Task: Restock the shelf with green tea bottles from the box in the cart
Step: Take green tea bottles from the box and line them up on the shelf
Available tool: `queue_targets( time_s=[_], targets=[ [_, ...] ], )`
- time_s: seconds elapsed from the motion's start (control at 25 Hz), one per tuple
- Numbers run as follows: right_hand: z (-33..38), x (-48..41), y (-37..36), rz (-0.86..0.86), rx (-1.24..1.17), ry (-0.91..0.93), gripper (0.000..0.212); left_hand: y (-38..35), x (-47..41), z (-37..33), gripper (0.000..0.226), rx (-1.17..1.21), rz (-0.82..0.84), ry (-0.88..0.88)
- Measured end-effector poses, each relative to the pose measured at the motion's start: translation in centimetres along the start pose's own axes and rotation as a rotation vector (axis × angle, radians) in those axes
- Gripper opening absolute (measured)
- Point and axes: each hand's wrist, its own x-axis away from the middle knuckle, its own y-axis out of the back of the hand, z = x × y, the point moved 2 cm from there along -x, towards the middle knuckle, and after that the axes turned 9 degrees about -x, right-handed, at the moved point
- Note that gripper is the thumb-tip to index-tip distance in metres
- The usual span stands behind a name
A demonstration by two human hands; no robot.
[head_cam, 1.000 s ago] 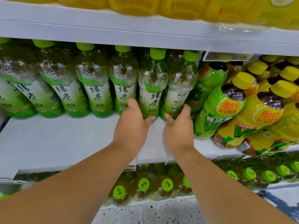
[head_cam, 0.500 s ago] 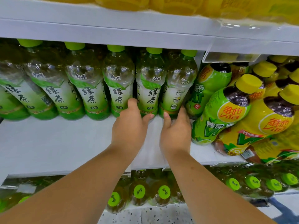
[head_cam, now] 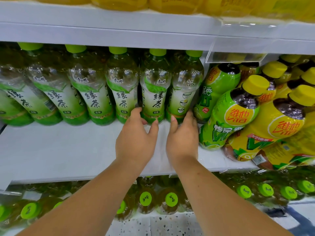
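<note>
Both hands are reaching onto the middle shelf [head_cam: 68, 150], a white board with bare space across its front; a row of green tea bottles [head_cam: 92, 97] stands upright along the back of it, green caps, clear shoulders, green and white labels.

The left hand [head_cam: 136, 138] is at the foot of one green tea bottle [head_cam: 154, 99], second from the right end of the row; its fingers [head_cam: 136, 110] curl round the left side of the base into the gap beside the next bottle, and the thumb sits at the front of the base; fingers close together, tips hidden behind the bottle.

The right hand [head_cam: 183, 140] holds the last green tea bottle [head_cam: 185, 92], the one at the right end of the row, with its label turned sideways; the thumb is on the left of the base and the fingers wrap the right side; the fingertips cannot be seen.

The two hands are just beside each other and not touching; both bottles stand on the shelf and touch each other.

Right of the row, leaning lemon tea bottles [head_cam: 272, 130] with yellow caps are piled; a green-wrapped bottle [head_cam: 228, 120] tilts in front of them, near the right hand.

A clear price tag holder [head_cam: 237, 55] hangs from the upper shelf [head_cam: 119, 36]; blurred yellow bottles [head_cam: 170, 5] sit on top of that.

On the shelf below are more bottles with green caps [head_cam: 145, 199], seen from above; the speckled floor [head_cam: 162, 223] shows under them.
</note>
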Motion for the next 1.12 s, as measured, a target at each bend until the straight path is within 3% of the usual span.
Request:
queue_targets(
  time_s=[0.16,0.32,0.6,0.76,0.92,1.12],
  targets=[
    [0.0,0.1,0.2,0.033,-0.001,-0.018,0.057,0.9,-0.1,0.5,0.060,0.129,0.122,0.091],
    [1.4,-0.2,0.8,0.033,-0.079,-0.091,0.065,2.2,0.5,1.6,0.061,0.159,0.233,0.075],
    [4.1,-2.4,1.0,-0.172,-0.217,-0.140,0.068,2.4,0.7,3.2,0.054,0.078,0.226,-0.076],
    [3.2,-2.2,0.9,-0.119,-0.221,-0.068,0.058,2.4,0.0,4.0,0.052,0.034,0.230,-0.214],
    [2.5,-1.5,0.8,0.010,-0.249,-0.052,0.060,1.8,-0.9,3.7,0.056,0.111,0.182,-0.198],
    [2.2,-1.5,1.0,-0.060,-0.245,-0.036,0.066,1.2,-1.0,2.1,0.060,0.108,0.115,-0.183]
  ],
)
